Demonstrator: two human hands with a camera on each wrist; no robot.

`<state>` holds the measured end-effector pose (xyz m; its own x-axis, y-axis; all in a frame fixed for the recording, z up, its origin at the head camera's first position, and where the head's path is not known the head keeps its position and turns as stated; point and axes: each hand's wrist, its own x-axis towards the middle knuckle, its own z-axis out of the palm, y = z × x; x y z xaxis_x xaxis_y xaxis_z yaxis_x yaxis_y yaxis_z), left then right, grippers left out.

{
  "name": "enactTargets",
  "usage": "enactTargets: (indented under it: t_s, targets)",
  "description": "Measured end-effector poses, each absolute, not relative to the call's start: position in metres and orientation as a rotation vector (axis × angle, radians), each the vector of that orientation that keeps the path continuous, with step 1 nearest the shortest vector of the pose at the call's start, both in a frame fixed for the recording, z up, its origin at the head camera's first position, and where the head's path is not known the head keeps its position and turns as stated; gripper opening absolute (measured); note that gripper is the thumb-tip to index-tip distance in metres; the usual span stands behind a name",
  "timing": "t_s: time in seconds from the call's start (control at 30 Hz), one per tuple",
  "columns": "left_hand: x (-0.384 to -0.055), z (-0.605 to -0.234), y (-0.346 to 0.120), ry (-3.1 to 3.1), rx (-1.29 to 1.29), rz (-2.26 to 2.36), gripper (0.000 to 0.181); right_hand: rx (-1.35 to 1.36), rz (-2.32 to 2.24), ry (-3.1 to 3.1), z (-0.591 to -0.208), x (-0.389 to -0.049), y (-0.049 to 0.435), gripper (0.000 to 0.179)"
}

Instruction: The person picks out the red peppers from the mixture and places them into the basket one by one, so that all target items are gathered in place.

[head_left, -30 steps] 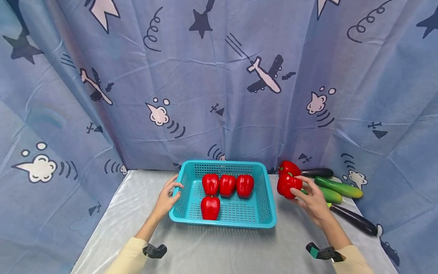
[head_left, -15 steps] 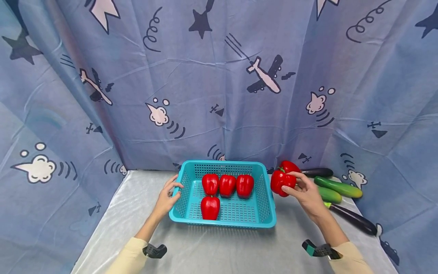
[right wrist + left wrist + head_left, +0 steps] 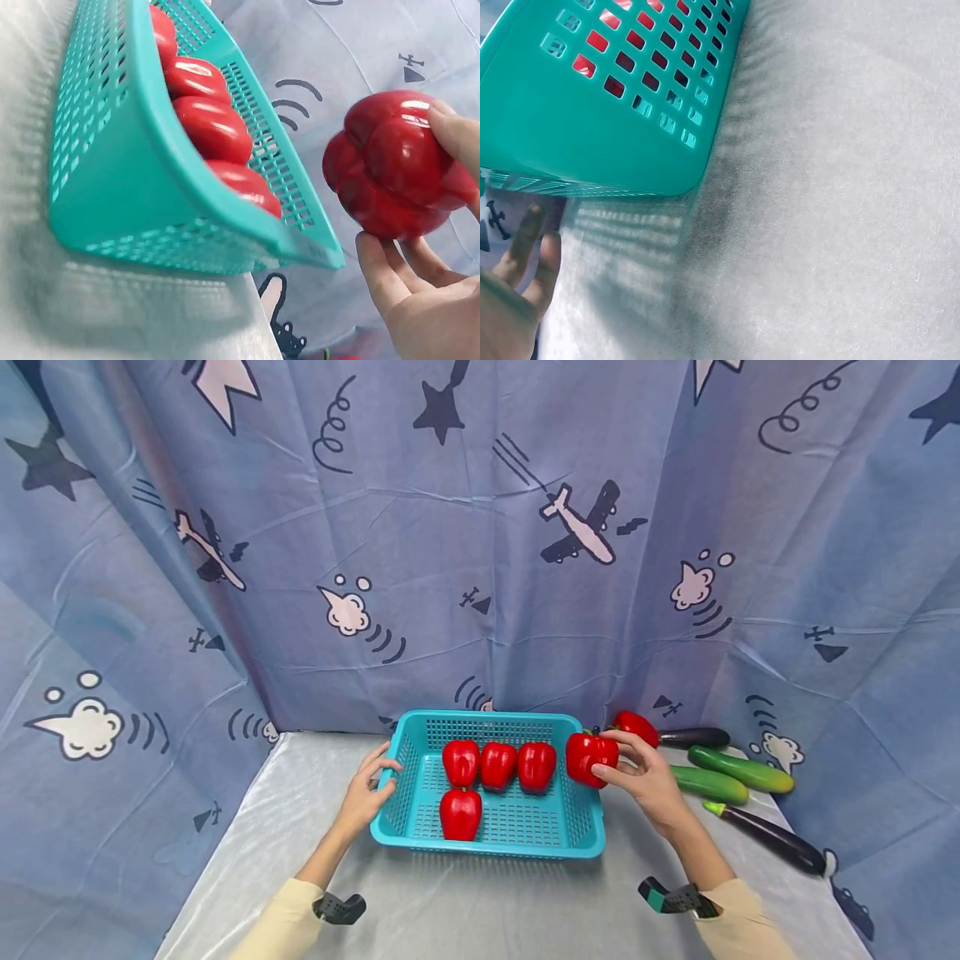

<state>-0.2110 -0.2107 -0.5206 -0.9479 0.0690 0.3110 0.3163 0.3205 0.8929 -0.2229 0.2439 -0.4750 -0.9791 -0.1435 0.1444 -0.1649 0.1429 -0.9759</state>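
Note:
My right hand (image 3: 641, 777) holds a red bell pepper (image 3: 591, 759), thumb on one side and fingers on the other. The pepper is up in the air at the right rim of the turquoise basket (image 3: 510, 852); the right wrist view shows its lobed end (image 3: 394, 161). At the basket's left rim rests my left hand (image 3: 366, 789), fingers spread and relaxed, with the index finger and thumb reaching over the edge. In the left wrist view two of its fingers (image 3: 546, 270) stand outside the basket wall. Several red bell peppers (image 3: 498, 767) lie inside, mostly in a row at the back.
Right of the basket another red bell pepper (image 3: 634, 725) lies behind my right hand. Beyond it are two dark eggplants (image 3: 776, 841) and two green cucumbers (image 3: 742, 770). A white cloth (image 3: 315, 777) covers the table, and a patterned blue curtain (image 3: 420, 627) hangs behind and beside it.
My right hand has carried the bell pepper leftward, from beside the vegetables to the basket's right rim. The left hand and the basket have stayed in place.

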Motion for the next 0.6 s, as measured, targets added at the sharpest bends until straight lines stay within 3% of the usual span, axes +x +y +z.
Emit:
enactTargets:
  t_s: [0.6]
  targets:
    - [-0.208,-0.518,-0.21,-2.377,-0.365,-1.656,0.022,0.44,2.129,-2.385,-0.481,-0.231,0.208,0.056]
